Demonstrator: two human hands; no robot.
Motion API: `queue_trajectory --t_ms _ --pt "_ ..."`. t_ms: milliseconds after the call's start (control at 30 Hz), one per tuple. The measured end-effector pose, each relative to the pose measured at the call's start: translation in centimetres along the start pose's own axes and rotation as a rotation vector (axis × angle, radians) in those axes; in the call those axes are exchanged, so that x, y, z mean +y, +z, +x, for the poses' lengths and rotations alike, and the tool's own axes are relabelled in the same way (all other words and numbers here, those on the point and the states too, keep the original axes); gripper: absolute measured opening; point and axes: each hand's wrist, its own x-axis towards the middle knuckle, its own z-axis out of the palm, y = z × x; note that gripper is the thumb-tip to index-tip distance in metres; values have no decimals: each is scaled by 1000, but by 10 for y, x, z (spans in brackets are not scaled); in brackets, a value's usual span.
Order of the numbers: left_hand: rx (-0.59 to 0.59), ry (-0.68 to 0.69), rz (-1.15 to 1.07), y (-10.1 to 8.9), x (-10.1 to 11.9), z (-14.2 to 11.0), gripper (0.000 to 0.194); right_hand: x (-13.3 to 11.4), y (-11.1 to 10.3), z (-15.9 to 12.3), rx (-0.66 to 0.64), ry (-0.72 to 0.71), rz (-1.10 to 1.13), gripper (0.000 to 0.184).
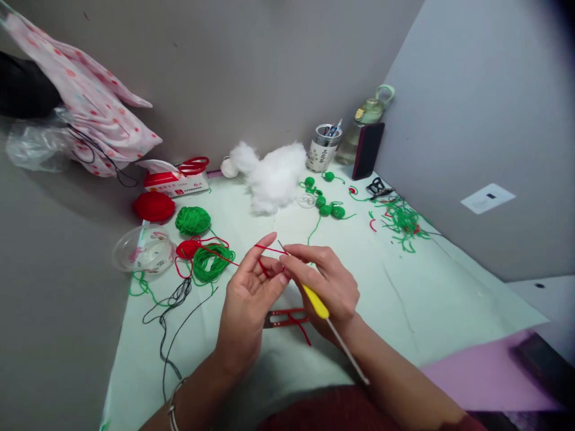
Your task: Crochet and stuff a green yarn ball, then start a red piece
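My right hand (326, 281) is closed around a crochet hook with a yellow grip (315, 300); its thin metal shaft sticks out toward me. The hook's tip shows just above the fingers, beside a taut strand of red yarn (272, 248). That yarn runs over the raised index finger of my left hand (251, 293), whose thumb and another finger pinch close to the hook. Any stitches at the pinch are too small and covered to make out. Below the hands lie red-handled thread snips (287, 318), with a red yarn end hanging across them.
At left are a red yarn ball (154, 206), green yarn ball (193, 221), green skein (212, 263), plastic bowl (146, 250) and black cord (162, 323). White stuffing (276, 176), small green crocheted balls (325, 209), a pen tin (324, 149), phone (368, 151) and yarn scraps (404, 218) lie farther back.
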Motion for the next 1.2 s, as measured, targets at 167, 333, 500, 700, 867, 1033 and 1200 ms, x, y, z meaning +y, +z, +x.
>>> queue_trajectory --t_ms 167,333,500,700,867,1033,1200 --pt "-85 -172 -140 -1 7 3 44 1 -4 6 3 294 426 16" --pt "-57 -153 -141 -5 14 4 40 2 -6 8 -38 437 542 20" --pt "26 -35 -86 -3 6 2 47 -3 -4 -3 -108 -61 9 25" --pt "-37 -272 -254 -2 8 6 41 0 -5 1 2 205 262 24" --pt "-3 -154 -149 -3 8 6 34 3 -5 11 -12 409 601 17" --pt "-12 -60 -33 -2 0 3 34 -1 0 6 -32 297 412 17" --pt "14 -159 -210 -1 2 7 41 0 1 -4 -56 24 85 29"
